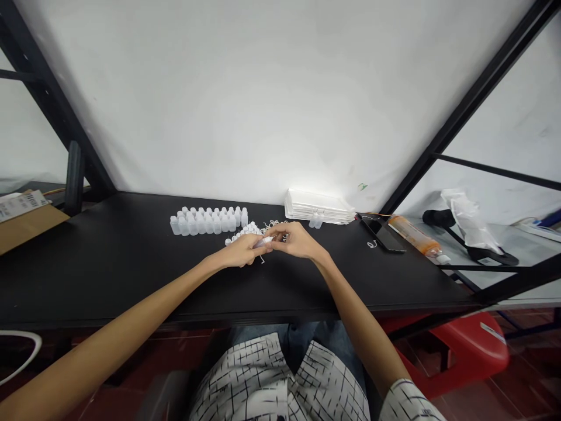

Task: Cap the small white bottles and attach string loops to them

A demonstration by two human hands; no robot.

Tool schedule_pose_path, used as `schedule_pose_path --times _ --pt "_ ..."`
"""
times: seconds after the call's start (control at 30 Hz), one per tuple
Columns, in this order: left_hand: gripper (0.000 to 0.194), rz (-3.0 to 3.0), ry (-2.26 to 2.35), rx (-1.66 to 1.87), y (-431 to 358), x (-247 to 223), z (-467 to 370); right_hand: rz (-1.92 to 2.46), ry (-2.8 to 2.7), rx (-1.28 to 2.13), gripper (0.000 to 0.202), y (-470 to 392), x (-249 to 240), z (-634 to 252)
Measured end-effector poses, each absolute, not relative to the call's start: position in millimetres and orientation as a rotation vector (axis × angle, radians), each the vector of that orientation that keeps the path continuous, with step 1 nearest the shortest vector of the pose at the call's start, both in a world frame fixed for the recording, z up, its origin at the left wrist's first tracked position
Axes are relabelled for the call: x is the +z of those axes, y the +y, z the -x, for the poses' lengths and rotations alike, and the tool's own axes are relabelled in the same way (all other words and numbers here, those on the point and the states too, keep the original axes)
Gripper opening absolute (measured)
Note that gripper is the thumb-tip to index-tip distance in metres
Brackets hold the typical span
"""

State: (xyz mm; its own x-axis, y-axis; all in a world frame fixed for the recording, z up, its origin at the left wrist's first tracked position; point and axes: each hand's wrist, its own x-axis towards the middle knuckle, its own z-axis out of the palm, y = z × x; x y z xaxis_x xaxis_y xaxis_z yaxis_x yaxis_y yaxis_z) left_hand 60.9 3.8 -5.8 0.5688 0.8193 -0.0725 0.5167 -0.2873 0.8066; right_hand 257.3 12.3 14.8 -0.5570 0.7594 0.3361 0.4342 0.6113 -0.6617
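Near the middle of the black table, my left hand (243,250) is closed around a small whitish bottle (263,241), which lies tilted between both hands. The fingers of my right hand (294,238) are pinched at the bottle's right end; whether they also hold a small part is hidden. Several translucent bottles (205,222) stand in rows to the left of my hands. Just behind my left hand is a group of small white caps (249,228), and white curly strips (274,224) lie behind my fingers.
A stack of flat white packs (319,207) lies by the wall, two small bottles (316,221) in front of it. Rightward are a black phone (382,235), a white curl (372,244) and an orange-labelled bottle (414,235). A cardboard box (33,225) sits far left; a red stool (471,348) stands below right.
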Motion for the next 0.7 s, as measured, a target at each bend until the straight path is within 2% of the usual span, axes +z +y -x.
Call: schedule_pose_path --times 0.17,0.37,0.6,0.7 --pt "0.038 -1.959 1.054 0.464 3.9 -7.6 -59.7 0.941 -2.207 0.819 0.019 12.1 11.3 -254.2" --pt "0.041 -1.988 1.024 0.470 4.7 -7.6 -57.4 1.063 -2.322 0.527 0.045 10.1 12.4 -250.8" --pt "0.040 -1.932 1.033 0.475 6.3 -9.3 -58.9 0.982 -2.268 0.782 0.021 9.1 17.2 -255.9" --pt "0.036 -1.981 1.027 0.486 3.9 -7.3 -60.0 0.986 -2.316 0.792 0.024 8.4 16.4 -253.3"
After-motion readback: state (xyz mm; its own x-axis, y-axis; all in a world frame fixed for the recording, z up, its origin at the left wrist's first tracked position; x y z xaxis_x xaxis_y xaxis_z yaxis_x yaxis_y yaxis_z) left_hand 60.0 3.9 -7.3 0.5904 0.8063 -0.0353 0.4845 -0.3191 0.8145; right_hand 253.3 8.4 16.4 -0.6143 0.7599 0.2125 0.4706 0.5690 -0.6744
